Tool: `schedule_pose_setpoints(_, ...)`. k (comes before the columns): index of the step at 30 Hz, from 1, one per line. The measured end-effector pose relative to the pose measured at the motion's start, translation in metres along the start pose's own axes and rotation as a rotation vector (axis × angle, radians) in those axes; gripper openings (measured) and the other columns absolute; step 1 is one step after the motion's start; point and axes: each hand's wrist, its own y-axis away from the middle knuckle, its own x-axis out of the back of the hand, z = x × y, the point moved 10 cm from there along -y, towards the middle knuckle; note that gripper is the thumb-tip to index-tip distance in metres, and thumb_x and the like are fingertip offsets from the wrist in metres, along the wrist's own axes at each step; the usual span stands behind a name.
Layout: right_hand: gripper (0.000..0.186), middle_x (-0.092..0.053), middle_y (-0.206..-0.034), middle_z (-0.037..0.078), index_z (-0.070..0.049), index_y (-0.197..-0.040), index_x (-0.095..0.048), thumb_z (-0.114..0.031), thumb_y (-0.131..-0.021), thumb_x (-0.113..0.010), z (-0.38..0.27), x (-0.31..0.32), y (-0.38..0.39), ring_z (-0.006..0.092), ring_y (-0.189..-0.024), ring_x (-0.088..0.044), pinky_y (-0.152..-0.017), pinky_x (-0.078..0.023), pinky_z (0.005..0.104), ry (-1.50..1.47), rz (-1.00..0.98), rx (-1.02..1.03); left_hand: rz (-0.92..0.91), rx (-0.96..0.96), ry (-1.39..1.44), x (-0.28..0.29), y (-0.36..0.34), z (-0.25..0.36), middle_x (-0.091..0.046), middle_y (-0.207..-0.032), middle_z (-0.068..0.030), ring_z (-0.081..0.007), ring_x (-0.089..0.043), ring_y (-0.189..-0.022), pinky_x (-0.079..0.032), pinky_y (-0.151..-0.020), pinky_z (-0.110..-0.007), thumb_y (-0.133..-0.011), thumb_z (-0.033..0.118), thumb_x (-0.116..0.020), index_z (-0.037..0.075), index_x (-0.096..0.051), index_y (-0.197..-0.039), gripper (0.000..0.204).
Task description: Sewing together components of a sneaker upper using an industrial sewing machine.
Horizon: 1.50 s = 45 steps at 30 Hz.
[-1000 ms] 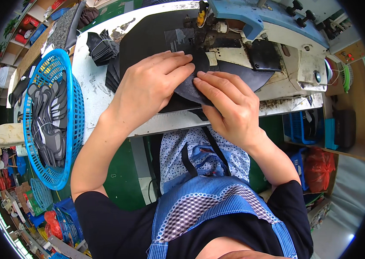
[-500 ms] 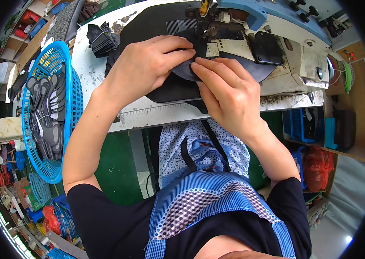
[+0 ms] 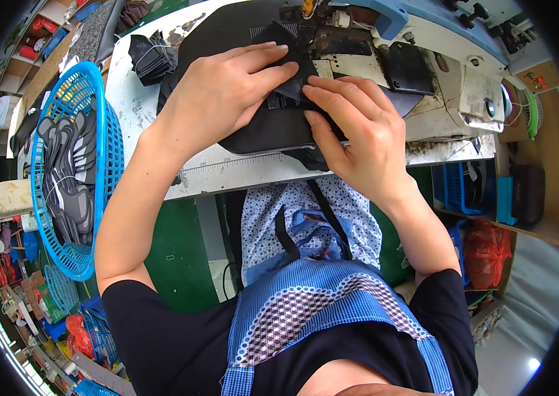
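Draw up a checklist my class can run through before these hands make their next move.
1. Left hand on the dark sheet piece: ok, its fingers lie on top.
2. Right hand at the piece: ok, its fingertips meet the right side.
3. Fingers clear of the sewing machine needle: cannot tell, the needle cannot be made out.
4. Tied black bundle away from the fingers: ok, it lies on the white table, left of the left hand.
5. Blue plastic basket out of the way: ok, it is left of the left forearm.
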Motion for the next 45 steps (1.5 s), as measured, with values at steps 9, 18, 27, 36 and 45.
schedule_pose_setpoints(9,0.025,-0.078,-0.118,0.01,-0.005,-0.109,-0.077,-0.016,-0.087,-0.081,0.006,-0.008,-0.006,0.032,-0.107,-0.073,-0.093,-0.06,0.0421,0.006,-0.009,0.007,-0.004,0.003,-0.003,-0.004,-0.005,-0.03,-0.069,-0.145,-0.0042,-0.0301,-0.07,-0.124,-0.062,-0.096,-0.041,-0.095,0.002,-0.067,0.019,-0.072,-0.139,0.047)
schedule_pose_setpoints(18,0.029,-0.078,-0.119,0.01,-0.005,-0.108,-0.077,-0.021,-0.084,-0.083,0.004,-0.013,-0.007,0.0309,-0.108,-0.072,-0.093,-0.059,0.041,0.021,-0.006,0.031,-0.05,0.029,0.023,-0.002,-0.005,-0.053,-0.068,-0.147,-0.0061,-0.0323,-0.07,-0.124,-0.06,-0.1,-0.041,-0.099,0.004,-0.065,0.019,-0.071,-0.142,0.046)
schedule_pose_setpoints(27,0.026,-0.074,-0.081,0.009,0.0,-0.1,-0.079,0.009,-0.076,-0.081,-0.003,0.035,0.031,0.0257,-0.066,-0.065,-0.061,-0.052,0.0337,-0.167,0.141,0.133,0.146,0.515,0.271,0.001,0.083,-0.19,-0.071,-0.14,-0.0163,-0.034,-0.069,-0.128,-0.056,-0.105,-0.039,-0.102,0.005,-0.064,0.009,-0.071,-0.138,0.038)
schedule_pose_setpoints(36,0.032,-0.076,-0.101,0.017,-0.002,-0.114,-0.077,-0.02,-0.089,-0.086,0.056,-0.07,0.106,0.0403,-0.096,-0.072,-0.085,-0.056,0.0497,-0.187,-0.354,-0.388,0.333,0.495,0.194,-0.085,0.169,-0.12,-0.06,-0.15,-0.0212,-0.0428,-0.052,-0.143,-0.041,-0.122,-0.053,-0.078,-0.004,-0.066,-0.001,-0.065,-0.14,0.061)
schedule_pose_setpoints(45,0.039,-0.076,-0.103,0.021,0.0,-0.113,-0.075,-0.012,-0.079,-0.09,0.049,-0.062,0.092,0.0419,-0.093,-0.073,-0.084,-0.056,0.0496,-0.124,-0.349,-0.2,0.275,0.186,0.446,-0.123,0.107,0.081,-0.061,-0.142,-0.0151,-0.0388,-0.064,-0.126,-0.056,-0.102,-0.05,-0.086,0.017,-0.08,0.006,-0.07,-0.13,0.046)
